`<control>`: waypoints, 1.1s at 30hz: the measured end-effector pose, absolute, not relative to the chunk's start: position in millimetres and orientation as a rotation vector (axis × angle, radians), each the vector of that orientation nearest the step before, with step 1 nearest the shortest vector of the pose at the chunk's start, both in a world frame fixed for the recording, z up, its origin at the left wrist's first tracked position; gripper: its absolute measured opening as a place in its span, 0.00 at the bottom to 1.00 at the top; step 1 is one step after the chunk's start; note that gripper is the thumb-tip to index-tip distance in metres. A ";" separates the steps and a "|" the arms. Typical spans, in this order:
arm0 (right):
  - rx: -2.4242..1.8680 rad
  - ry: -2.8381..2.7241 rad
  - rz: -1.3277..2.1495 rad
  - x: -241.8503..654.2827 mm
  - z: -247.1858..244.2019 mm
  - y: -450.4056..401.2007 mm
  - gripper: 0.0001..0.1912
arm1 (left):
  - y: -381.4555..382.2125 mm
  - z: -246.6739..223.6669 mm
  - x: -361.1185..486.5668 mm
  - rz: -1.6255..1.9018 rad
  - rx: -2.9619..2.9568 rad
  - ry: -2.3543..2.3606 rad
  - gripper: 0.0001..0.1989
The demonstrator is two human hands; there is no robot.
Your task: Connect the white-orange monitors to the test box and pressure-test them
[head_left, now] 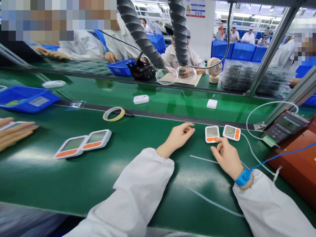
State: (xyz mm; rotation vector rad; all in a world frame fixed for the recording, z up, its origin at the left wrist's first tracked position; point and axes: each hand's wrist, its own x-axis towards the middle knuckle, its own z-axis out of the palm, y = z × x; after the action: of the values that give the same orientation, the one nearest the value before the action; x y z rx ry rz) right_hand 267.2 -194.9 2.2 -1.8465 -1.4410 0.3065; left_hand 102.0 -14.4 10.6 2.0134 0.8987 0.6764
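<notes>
Two small white devices with screens lie side by side at the right. My right hand, with a blue wrist strap, touches the lower edge of the left device with a fingertip. The other device shows digits and has a clear tube at its side. Left of them, my left hand hovers above the green table with loosely curled fingers and nothing in it. Two more white devices with orange strips, one partly overlapped by another, lie further left.
A tape roll and a blue tray lie to the left, near another person's hand. An orange box and a grey meter stand right. White parts lie on the green belt; loose tubes cross the table.
</notes>
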 end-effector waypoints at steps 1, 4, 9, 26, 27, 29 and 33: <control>-1.796 -1.580 0.319 264.2 4.2 -196.1 0.12 | -7.3 11.5 92.9 0.760 2.031 0.979 0.23; -1.653 -1.965 0.332 255.1 7.9 -198.2 0.17 | 10.4 15.4 52.4 0.916 2.206 1.269 0.24; -1.762 -2.016 0.383 248.2 4.3 -196.6 0.07 | 22.8 24.7 -44.5 0.762 2.335 2.244 0.36; -1.329 -1.606 0.069 255.9 5.9 -197.0 0.27 | -7.8 -12.5 41.4 1.082 2.146 1.028 0.39; -1.325 -1.559 0.021 255.9 8.3 -198.9 0.24 | -25.5 -14.1 64.0 1.183 1.957 0.861 0.38; -1.326 -1.456 -0.044 255.8 12.7 -202.6 0.16 | -64.2 -16.8 106.1 1.197 1.552 0.525 0.37; -1.352 -1.372 -0.081 256.4 16.1 -205.5 0.06 | -121.5 -16.8 153.4 1.100 1.153 0.287 0.30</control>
State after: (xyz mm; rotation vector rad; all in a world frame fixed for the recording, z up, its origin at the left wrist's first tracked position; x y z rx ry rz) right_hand 256.4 -205.5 16.1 -1.3518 -1.3724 -0.0812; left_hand 153.4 -121.5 -16.8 1.1526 0.2868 1.0999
